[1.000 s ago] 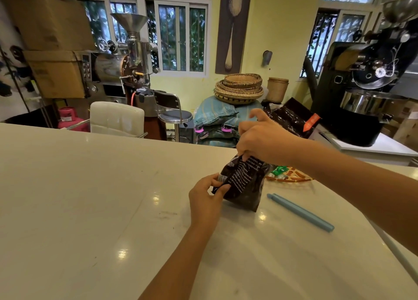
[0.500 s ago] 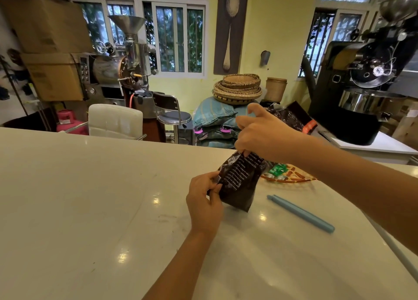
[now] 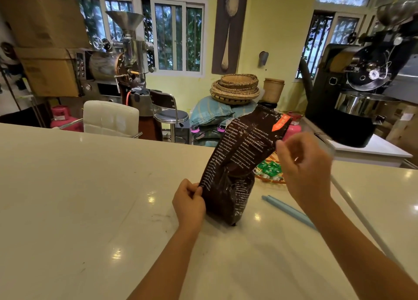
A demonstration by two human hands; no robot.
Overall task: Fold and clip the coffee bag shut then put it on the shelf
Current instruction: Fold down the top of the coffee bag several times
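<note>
A tall dark brown coffee bag (image 3: 237, 164) with white print and an orange tag stands upright on the white counter (image 3: 90, 209), its top unfolded and leaning right. My left hand (image 3: 188, 201) pinches the bag's lower left edge. Blurred, my right hand (image 3: 303, 164) hovers beside the bag's right edge with loosely curled fingers and nothing in it. A long light blue bag clip (image 3: 287, 209) lies on the counter right of the bag, partly under my right forearm. No shelf is in view.
A small tray of green packets (image 3: 269, 171) sits just behind the bag. Beyond the counter stand a white chair (image 3: 110, 116), a metal stool (image 3: 172, 116), coffee roasters (image 3: 362, 91) and stacked woven baskets (image 3: 235, 88).
The bag's top was folded down under my right hand; now it stands unfolded at full height. My right hand has come off it and moved to the right. My left hand stays on the left edge.
</note>
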